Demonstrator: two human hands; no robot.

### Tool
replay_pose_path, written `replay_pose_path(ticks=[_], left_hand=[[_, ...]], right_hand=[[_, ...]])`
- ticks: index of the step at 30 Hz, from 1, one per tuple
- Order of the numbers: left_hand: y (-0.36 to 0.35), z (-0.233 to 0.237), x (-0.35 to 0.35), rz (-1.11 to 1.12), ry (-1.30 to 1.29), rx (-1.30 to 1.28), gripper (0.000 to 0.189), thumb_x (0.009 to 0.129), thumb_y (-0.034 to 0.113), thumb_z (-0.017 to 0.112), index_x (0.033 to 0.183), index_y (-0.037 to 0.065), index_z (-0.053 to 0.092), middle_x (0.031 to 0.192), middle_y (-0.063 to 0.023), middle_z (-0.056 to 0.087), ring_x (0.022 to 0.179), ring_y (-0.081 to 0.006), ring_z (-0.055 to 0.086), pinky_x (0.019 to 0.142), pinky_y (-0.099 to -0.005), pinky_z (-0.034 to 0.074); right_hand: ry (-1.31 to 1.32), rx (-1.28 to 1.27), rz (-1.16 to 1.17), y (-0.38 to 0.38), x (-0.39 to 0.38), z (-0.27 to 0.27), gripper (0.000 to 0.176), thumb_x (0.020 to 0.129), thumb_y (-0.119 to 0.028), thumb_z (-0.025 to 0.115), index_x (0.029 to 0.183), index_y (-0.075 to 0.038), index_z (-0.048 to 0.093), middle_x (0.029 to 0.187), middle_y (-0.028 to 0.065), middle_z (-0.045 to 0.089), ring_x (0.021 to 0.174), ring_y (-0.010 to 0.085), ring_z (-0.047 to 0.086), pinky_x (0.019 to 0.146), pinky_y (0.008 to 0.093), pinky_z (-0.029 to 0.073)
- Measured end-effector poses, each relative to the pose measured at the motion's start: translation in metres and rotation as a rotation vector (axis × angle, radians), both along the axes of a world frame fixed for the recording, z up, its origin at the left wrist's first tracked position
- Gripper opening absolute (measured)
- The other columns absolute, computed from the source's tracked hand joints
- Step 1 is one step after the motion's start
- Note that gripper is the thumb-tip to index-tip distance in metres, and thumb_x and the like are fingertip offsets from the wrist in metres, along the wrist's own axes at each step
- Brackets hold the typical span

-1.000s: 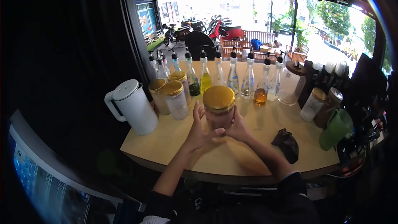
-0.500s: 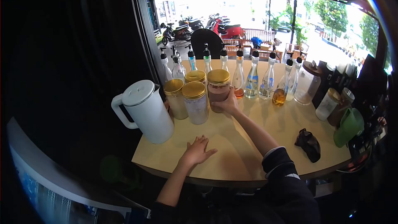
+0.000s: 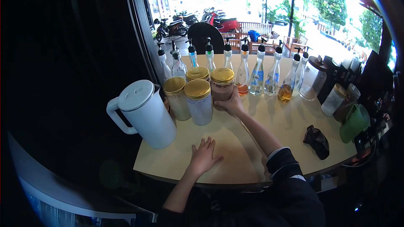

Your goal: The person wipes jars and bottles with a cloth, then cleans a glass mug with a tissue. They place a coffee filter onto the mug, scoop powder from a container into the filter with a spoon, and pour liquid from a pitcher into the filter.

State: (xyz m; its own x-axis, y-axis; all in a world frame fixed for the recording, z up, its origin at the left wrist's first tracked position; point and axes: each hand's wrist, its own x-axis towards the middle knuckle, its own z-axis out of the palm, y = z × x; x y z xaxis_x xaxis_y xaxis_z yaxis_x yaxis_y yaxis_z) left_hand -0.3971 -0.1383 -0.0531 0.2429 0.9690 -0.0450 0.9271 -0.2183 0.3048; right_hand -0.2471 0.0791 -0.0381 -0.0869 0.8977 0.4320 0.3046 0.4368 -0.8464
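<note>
Brown-filled jar (image 3: 221, 91), head view: on table (image 3: 240, 164), just right of three gold-lidded jars (image 3: 199, 105). Right hand (image 3: 231, 104) grasps its lower right side; left hand (image 3: 203, 157) spread, holding nothing. Probably stiff, moderately heavy, slick, maybe breakable; best gripped round the body, not by the lid.

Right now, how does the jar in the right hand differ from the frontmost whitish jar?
Contents: held jar looks brownish; front jar looks whitish.
Contact: right hand grips the held jar; the front jar is untouched.
Position: the held jar is farther from the person than the front jar.
Shared: both upright and gold-lidded.
</note>
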Motion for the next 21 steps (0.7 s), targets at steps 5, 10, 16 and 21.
replay_pose_path(ticks=[5, 10, 16, 21], left_hand=[[-0.002, 0.004, 0.003, 0.02, 0.039, 0.023, 0.078, 0.085, 0.055, 0.053, 0.139, 0.003, 0.034, 0.147, -0.0166, 0.029, 0.137, -0.034, 0.026, 0.104, -0.0636, 0.023], [-0.002, 0.001, 0.003, 0.023, 0.031, 0.054, 0.076, 0.085, 0.055, 0.053, 0.138, 0.003, 0.035, 0.146, -0.0164, 0.03, 0.136, -0.0341, 0.027, 0.104, -0.0637, 0.023], [0.002, 0.002, 0.004, 0.054, -0.011, 0.084, 0.071, 0.083, 0.052, 0.057, 0.132, 0.002, 0.043, 0.142, -0.0171, 0.037, 0.132, -0.0333, 0.034, 0.104, -0.0567, 0.028], [0.021, 0.046, 0.029, 0.03, -0.08, 0.137, 0.062, 0.08, 0.044, 0.065, 0.124, 0.002, 0.051, 0.123, -0.0189, 0.054, 0.114, -0.0326, 0.053, 0.096, -0.038, 0.042]], right_hand=[[-0.018, -0.01, -0.083, 0.002, -0.011, -0.007, 0.109, 0.052, -0.027, 0.087, 0.134, 0.0, 0.021, 0.13, 0.0225, 0.034, 0.126, 0.0352, 0.035, 0.104, 0.0432, 0.034], [-0.033, -0.015, -0.105, 0.0, -0.011, -0.004, 0.11, 0.052, -0.029, 0.087, 0.135, 0.001, 0.02, 0.131, 0.0228, 0.034, 0.126, 0.0357, 0.034, 0.105, 0.0432, 0.033], [-0.125, -0.068, -0.089, -0.012, 0.002, 0.001, 0.11, 0.055, -0.028, 0.087, 0.137, 0.001, 0.02, 0.134, 0.0216, 0.036, 0.128, 0.0315, 0.036, 0.106, 0.0396, 0.034], [-0.201, -0.082, 0.097, -0.048, 0.056, -0.007, 0.071, 0.07, -0.029, 0.078, 0.124, 0.0, 0.043, 0.126, 0.0207, 0.045, 0.117, 0.0293, 0.047, 0.098, 0.0388, 0.039]])
